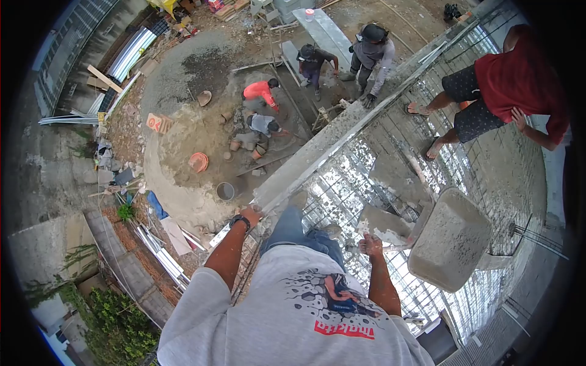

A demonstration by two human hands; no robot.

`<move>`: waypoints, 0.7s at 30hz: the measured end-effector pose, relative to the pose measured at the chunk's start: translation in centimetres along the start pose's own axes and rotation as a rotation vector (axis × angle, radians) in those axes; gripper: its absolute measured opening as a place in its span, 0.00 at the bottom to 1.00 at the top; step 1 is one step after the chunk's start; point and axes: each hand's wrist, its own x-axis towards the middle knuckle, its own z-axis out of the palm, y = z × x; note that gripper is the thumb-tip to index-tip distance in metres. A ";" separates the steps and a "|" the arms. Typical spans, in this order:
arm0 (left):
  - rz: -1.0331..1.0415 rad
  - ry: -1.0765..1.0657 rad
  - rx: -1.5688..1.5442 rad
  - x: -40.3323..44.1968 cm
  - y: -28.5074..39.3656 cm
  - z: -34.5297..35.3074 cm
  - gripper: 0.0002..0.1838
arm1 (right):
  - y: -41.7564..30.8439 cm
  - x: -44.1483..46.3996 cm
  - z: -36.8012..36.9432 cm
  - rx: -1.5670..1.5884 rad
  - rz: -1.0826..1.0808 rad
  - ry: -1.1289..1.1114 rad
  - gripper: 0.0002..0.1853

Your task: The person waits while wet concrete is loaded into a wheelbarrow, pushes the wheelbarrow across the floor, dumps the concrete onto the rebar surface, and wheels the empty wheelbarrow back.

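My left hand [251, 214], a dark watch on its wrist, is at the near end of the long concrete beam [292, 174]. Its fingers are too small and partly hidden to tell whether they grip the edge. On the other side, my right hand [370, 244] is closed, fingers curled, with a bar-like piece beside it; what it holds is unclear. Just right of that hand is a cement-smeared wheelbarrow tray [450, 241]. A flat grey piece [384, 223], coated with cement, lies just beyond my right hand.
Rebar mesh [342, 177] over shiny sheeting spreads around my feet. A person in a red shirt [513, 85] stands on it at right. Beyond the beam, below, several people work near a sand pile [189, 140], a bucket [225, 191] and an orange tub [198, 161].
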 end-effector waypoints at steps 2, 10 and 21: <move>-0.100 -0.012 0.092 -0.5 -3.5 0.7 0.34 | 0.0 -0.1 0.2 0.016 -0.004 0.013 0.21; -0.582 -0.385 0.329 -12.2 -18.3 5.9 0.37 | 0.1 0.2 -1.2 -0.038 0.031 -0.013 0.21; -0.636 -0.552 -0.098 -17.2 -16.4 6.2 0.30 | -2.5 2.6 0.9 -0.059 0.049 -0.057 0.20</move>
